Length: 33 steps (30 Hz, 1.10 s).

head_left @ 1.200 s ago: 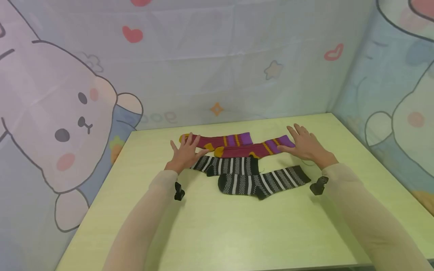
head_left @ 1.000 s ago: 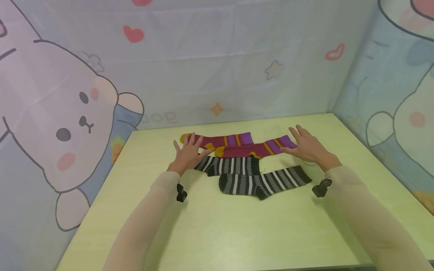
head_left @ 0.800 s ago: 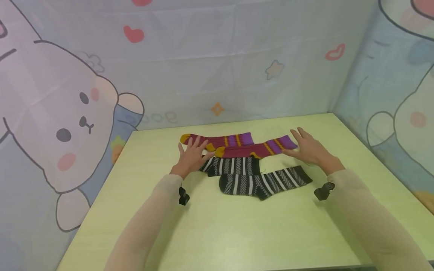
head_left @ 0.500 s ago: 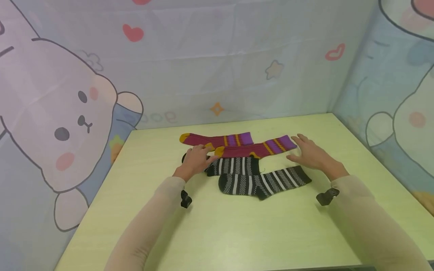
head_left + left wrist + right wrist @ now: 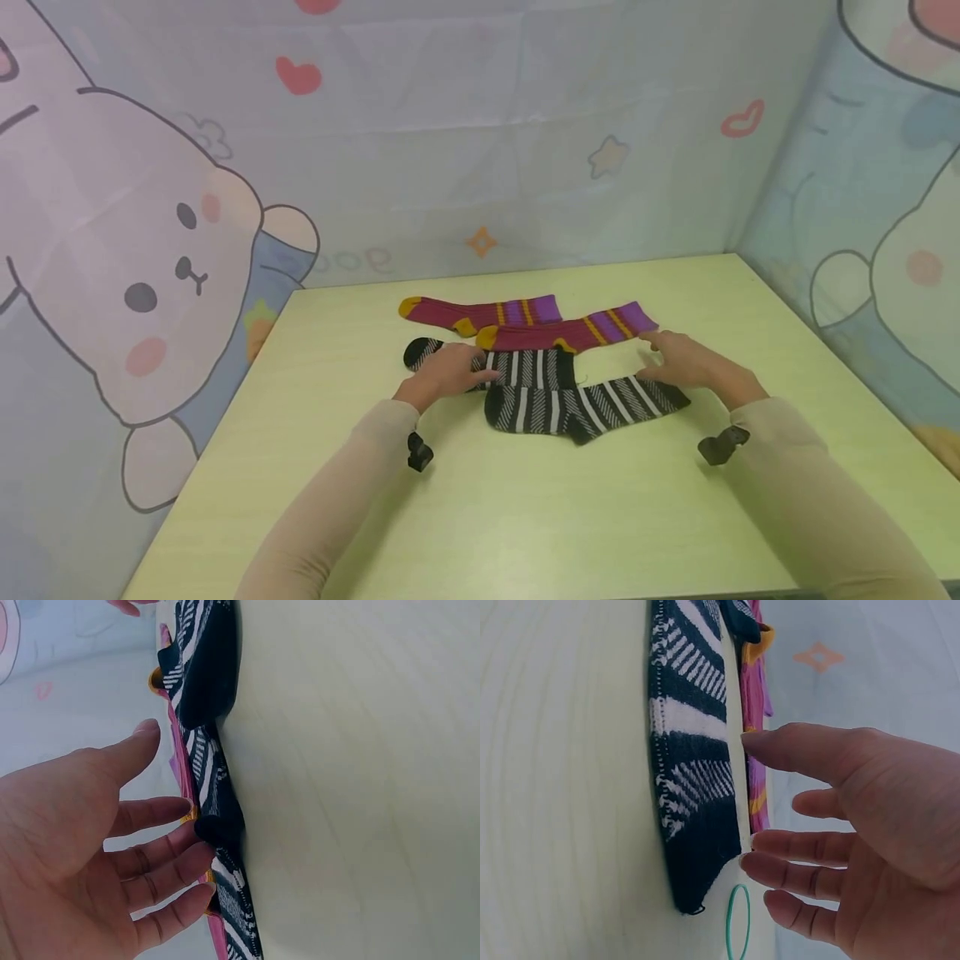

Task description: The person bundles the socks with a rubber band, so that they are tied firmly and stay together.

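Two black-and-white striped socks lie flat on the table, a front sock (image 5: 528,410) and a rear sock (image 5: 528,367), the front one touching the rear one. My left hand (image 5: 447,371) is over the foot of the rear sock and hides part of it. In the left wrist view its fingers (image 5: 161,881) are loosely bent at that sock, gripping nothing; contact is unclear. My right hand (image 5: 686,360) hovers by the front sock's cuff, with thumb and fingers spread apart in the right wrist view and nothing between them.
Behind them lie two maroon socks with yellow toes and purple cuffs, one farther back (image 5: 480,315) and one nearer (image 5: 532,336). A thin green loop (image 5: 737,922) lies near the front sock's cuff. A printed curtain (image 5: 480,150) hangs behind the table (image 5: 480,517).
Both hands have come down and nearer to the person, from the maroon socks to the striped ones. The left hand has also moved right. All the socks stay in place.
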Each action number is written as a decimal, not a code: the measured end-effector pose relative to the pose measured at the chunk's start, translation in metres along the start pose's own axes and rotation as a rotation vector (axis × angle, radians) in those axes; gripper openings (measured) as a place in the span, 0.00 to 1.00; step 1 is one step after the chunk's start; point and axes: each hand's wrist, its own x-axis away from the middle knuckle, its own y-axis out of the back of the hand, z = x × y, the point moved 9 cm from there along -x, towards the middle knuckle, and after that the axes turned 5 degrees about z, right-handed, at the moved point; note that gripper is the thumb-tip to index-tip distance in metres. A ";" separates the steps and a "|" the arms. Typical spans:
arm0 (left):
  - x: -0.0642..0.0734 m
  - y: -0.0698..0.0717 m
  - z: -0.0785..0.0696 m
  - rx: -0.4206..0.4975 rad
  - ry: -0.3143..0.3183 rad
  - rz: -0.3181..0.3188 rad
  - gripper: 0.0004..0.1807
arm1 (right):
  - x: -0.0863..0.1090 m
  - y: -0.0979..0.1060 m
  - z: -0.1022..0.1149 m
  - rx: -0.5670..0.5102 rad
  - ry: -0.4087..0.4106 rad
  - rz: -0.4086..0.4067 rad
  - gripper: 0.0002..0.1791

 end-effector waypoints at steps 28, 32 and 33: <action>-0.001 -0.013 -0.019 0.013 -0.081 0.108 0.10 | -0.001 -0.008 -0.010 -0.011 -0.036 0.096 0.15; 0.001 -0.012 -0.022 0.020 -0.114 0.119 0.08 | -0.001 -0.008 -0.008 -0.013 -0.023 0.097 0.11; 0.002 -0.012 -0.022 0.030 -0.120 0.120 0.08 | -0.001 -0.007 -0.007 -0.012 -0.017 0.095 0.10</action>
